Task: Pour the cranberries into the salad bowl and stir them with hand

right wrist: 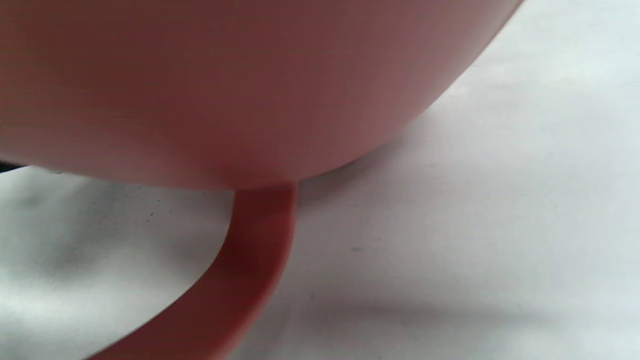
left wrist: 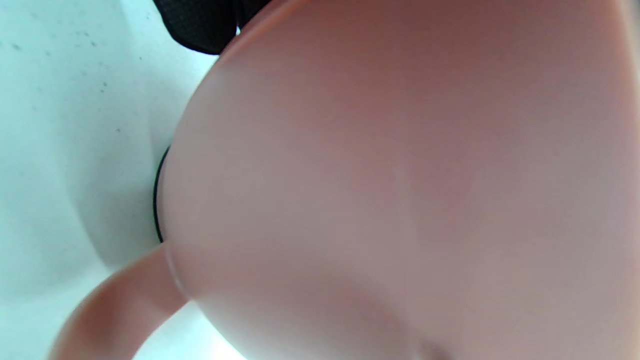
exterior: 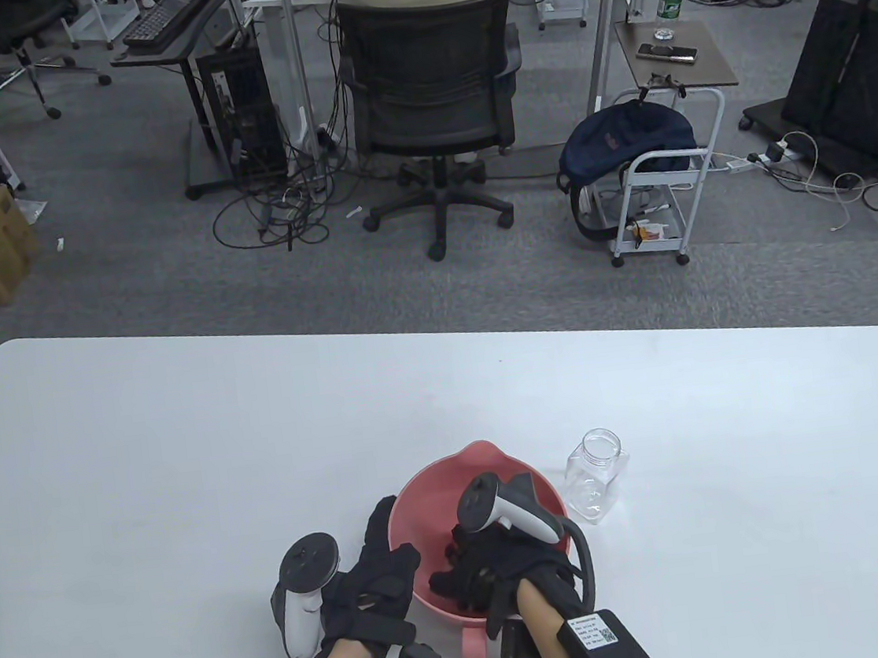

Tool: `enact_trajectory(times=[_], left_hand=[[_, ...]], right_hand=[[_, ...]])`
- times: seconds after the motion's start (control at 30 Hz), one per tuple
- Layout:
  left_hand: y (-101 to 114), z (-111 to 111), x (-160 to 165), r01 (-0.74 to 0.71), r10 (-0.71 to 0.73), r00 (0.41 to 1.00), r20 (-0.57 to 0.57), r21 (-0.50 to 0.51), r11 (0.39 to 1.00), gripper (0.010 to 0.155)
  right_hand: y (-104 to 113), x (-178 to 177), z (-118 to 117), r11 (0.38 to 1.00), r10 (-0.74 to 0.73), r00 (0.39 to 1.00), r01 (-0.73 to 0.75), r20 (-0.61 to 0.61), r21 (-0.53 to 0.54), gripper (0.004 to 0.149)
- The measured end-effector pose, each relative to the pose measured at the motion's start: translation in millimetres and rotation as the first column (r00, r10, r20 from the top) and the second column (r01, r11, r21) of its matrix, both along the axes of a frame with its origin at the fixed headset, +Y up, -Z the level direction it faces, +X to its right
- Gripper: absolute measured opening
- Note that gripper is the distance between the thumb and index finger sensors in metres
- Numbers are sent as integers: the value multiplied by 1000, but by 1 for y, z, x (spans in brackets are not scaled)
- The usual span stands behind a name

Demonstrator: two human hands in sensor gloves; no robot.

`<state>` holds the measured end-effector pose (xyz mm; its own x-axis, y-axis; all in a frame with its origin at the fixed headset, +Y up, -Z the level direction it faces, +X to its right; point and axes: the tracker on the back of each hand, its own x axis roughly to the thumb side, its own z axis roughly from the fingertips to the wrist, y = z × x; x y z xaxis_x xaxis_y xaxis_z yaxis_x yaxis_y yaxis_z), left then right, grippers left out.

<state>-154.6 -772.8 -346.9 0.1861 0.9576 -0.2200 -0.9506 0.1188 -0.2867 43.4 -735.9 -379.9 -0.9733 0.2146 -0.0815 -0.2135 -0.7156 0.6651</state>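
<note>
The pink salad bowl [exterior: 471, 458] stands near the table's front edge, with its loop handle [exterior: 473, 647] pointing toward me. My left hand [exterior: 383, 551] lies against the bowl's left outer wall with its fingers stretched along it. Reaching down inside the bowl is my right hand [exterior: 465, 573], its fingers loosely bent; the tracker and the hand hide the bowl's contents, so no cranberries show. An empty clear jar [exterior: 597, 477] stands upright just right of the bowl. The left wrist view is filled by the bowl wall [left wrist: 400, 175], with a gloved finger [left wrist: 200, 25] at the top. In the right wrist view I see the bowl's underside [right wrist: 225, 75] and handle [right wrist: 250, 260].
The white table [exterior: 186, 469] stretches to the left, the right and beyond the bowl. Past its far edge are a person seated in an office chair [exterior: 431, 84], a small cart [exterior: 656, 185] with a backpack, cables and desks.
</note>
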Motion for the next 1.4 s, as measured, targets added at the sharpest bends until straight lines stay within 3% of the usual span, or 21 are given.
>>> enact_trajectory(times=[0.17, 0.5, 1.1, 1.4], left_hand=[[0, 0, 0, -1, 1, 1000, 0, -1, 1000, 70], [0, 0, 0, -1, 1, 1000, 0, -1, 1000, 71], [0, 0, 0, 2, -2, 1000, 2, 2, 1000, 71], [-1, 0, 0, 5, -5, 1000, 4, 6, 1000, 71]], right_hand=[[0, 1, 0, 1000, 0, 1000, 0, 9, -5, 92], [0, 2, -1, 1000, 15, 1000, -15, 9, -15, 85], [-1, 0, -1, 999, 37, 999, -37, -28, -2, 54], [2, 0, 1, 1000, -5, 999, 5, -54, 3, 61]])
